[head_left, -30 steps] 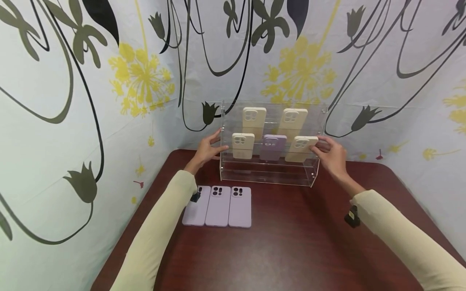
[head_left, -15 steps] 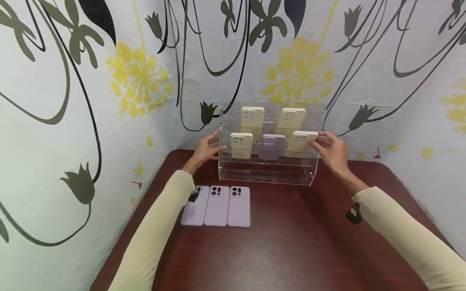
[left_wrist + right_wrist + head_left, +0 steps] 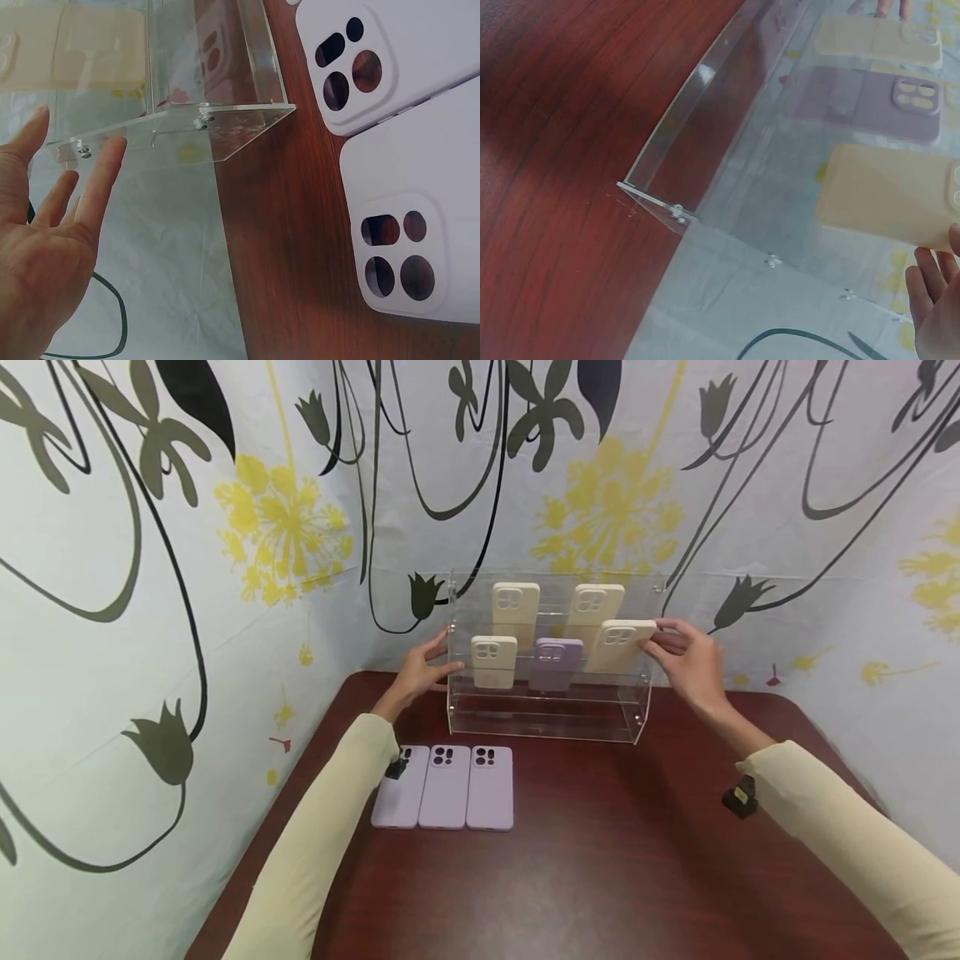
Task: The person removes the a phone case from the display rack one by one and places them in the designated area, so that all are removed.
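My right hand pinches the right edge of a cream phone case on the middle tier of a clear acrylic display stand. In the right wrist view this case shows behind the clear panel, fingertips at its camera end. My left hand rests against the stand's left side panel, its fingers extended, as the left wrist view of the hand shows. Beside the pinched case stands a lilac phone case, then another cream case. Two more cream cases, one at left, lean on the tier above.
Three lilac phone cases lie side by side on the dark red-brown table, in front of the stand's left half. A floral-patterned cloth hangs close behind the stand and along both sides.
My right hand has raised the cream case, so its top sits higher than those of its row neighbours. The left hand stays at the stand's side.
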`<state>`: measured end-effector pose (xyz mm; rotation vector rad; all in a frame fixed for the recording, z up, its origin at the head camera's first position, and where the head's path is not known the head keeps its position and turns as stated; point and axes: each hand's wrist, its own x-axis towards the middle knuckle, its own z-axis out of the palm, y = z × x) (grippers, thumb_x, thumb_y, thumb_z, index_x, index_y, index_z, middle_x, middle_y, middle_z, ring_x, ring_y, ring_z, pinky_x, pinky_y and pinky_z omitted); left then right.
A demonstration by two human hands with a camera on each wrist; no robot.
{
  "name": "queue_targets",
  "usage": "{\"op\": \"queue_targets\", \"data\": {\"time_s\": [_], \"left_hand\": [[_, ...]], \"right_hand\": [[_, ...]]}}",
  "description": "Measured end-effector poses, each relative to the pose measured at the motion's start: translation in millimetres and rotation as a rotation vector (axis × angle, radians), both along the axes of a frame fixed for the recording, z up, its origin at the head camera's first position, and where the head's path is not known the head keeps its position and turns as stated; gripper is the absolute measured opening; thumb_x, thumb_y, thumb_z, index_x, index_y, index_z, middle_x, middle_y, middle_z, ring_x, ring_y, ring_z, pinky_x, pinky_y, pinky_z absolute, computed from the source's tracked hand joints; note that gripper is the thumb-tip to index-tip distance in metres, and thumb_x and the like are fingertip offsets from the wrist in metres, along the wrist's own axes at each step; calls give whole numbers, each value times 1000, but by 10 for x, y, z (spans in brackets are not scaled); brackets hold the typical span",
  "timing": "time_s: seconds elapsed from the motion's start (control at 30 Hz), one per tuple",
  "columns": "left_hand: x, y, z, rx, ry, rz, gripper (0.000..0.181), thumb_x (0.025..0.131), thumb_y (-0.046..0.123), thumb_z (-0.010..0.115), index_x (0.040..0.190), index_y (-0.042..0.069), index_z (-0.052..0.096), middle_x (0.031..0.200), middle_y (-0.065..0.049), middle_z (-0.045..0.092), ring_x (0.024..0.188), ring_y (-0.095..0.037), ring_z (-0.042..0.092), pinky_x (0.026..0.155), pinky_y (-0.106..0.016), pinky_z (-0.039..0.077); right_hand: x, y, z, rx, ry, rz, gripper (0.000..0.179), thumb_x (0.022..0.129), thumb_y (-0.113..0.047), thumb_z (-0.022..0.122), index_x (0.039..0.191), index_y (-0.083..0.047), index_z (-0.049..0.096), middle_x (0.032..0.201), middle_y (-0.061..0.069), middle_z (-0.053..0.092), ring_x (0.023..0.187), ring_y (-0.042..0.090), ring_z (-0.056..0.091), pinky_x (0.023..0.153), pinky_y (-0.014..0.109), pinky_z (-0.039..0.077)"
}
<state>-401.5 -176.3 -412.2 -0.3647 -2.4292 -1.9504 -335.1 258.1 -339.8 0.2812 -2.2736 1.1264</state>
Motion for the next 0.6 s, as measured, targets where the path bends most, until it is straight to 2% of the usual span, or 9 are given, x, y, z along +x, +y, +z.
{"op": "queue_targets", "data": {"time_s": [0.1,0.23,0.47,0.6], "left_hand": [[-5,0,4,5,-6,3,81,95,16,79,162,35,37,161,-19,43,125,-41,63,93,-65,59],[-6,1,14,-3,11,9,79,97,18,77,162,33,37,159,-20,44,124,-43,63,92,-65,59],[-10,31,29,-44,71,42,78,97,16,77,163,27,37,154,-25,49,119,-45,66,80,-56,65],[-11,44,7,-26,61,43,77,97,14,76,163,26,37,154,-26,48,119,-49,64,82,-63,63]], "right_hand": [[39,-9,48,-2,1,1,40,94,-15,81,128,2,69,116,26,72,92,-10,68,72,-1,50],[88,-36,102,-9,18,5,40,94,-14,80,128,3,68,115,26,73,81,-27,56,72,-2,49],[185,-73,136,3,41,25,39,93,-12,81,126,3,69,113,28,73,82,-28,56,72,-2,49],[227,-88,110,9,30,44,40,92,-13,82,127,2,70,112,26,74,81,-27,57,72,-2,49]]}}
